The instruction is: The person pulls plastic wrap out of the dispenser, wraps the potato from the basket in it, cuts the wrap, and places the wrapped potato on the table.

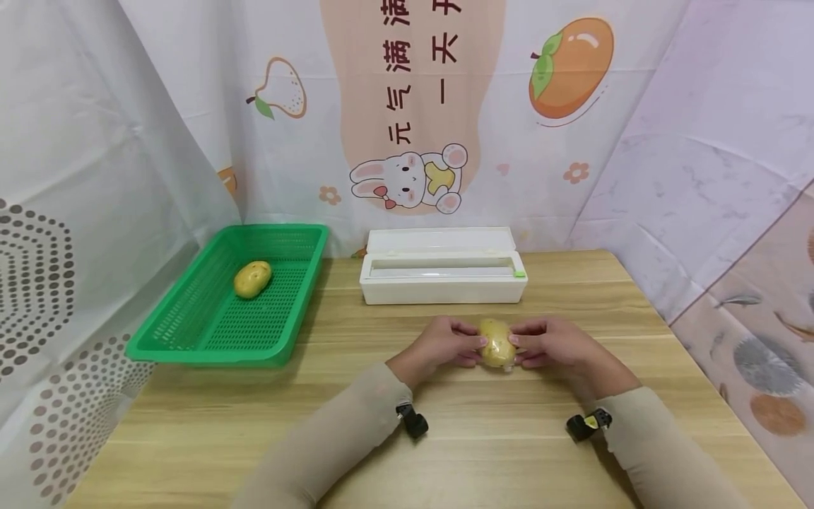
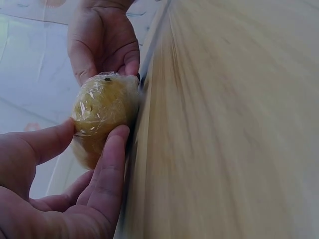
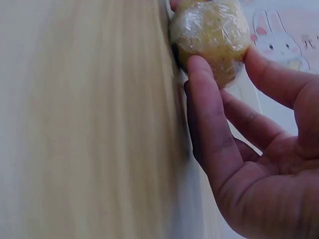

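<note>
Two hands [image 1: 439, 344] [image 1: 555, 343], wrapped potato [image 1: 497, 343] between, "元气满满" curtain [image 1: 420, 120]

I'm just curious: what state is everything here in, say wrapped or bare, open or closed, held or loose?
Wrapped potato: covered in clear film, held from both sides
Left grip: pinching the wrapped potato
Right grip: pinching it too
Other potato: looks bare, lying loose
Green basket: upright, holding the other potato
White box: open, lid raised
</note>
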Demonstrator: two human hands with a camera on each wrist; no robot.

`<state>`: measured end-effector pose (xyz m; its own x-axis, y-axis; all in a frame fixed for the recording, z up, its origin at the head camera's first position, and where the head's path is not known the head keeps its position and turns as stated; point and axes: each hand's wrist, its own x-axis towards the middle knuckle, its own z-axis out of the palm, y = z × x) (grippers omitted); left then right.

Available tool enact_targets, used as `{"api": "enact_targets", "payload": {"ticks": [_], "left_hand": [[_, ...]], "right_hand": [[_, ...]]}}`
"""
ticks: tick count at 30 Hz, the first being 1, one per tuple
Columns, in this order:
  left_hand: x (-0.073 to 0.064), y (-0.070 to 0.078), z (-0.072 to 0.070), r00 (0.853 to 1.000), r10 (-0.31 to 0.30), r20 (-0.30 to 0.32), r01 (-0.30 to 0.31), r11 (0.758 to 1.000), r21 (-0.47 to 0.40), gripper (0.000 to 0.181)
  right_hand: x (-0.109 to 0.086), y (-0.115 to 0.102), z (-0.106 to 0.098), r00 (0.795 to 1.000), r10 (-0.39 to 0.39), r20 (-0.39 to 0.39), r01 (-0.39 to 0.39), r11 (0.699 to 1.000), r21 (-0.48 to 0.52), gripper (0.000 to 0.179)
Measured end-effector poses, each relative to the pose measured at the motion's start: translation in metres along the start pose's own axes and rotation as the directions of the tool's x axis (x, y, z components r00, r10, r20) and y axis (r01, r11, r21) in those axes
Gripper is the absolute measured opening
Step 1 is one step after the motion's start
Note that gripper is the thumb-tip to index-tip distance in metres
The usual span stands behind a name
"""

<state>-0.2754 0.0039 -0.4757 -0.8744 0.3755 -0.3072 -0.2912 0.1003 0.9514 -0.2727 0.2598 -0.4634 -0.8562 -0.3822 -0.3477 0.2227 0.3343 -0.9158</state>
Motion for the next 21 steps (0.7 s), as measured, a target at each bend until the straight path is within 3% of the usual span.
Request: {"api": "enact_targets", "payload": {"ticks": [7,21], "left_hand": [[0.016,0.003,0.022,1.0,-0.004,0.003,0.004,1.0,-0.019,0.033],[0.046,0.011,0.086,0.995,-0.016,-0.097,0.007,0.996,-0.084,0.023]], "right_hand": [[-0.008,0.004,-0.026,1.0,0.026,-0.002,-0.026,0.999,-0.025,0.064],[-0.025,0.025,-0.087,0.996,0.092,-0.014,-0.091,0.996,0.023,0.071]]}}
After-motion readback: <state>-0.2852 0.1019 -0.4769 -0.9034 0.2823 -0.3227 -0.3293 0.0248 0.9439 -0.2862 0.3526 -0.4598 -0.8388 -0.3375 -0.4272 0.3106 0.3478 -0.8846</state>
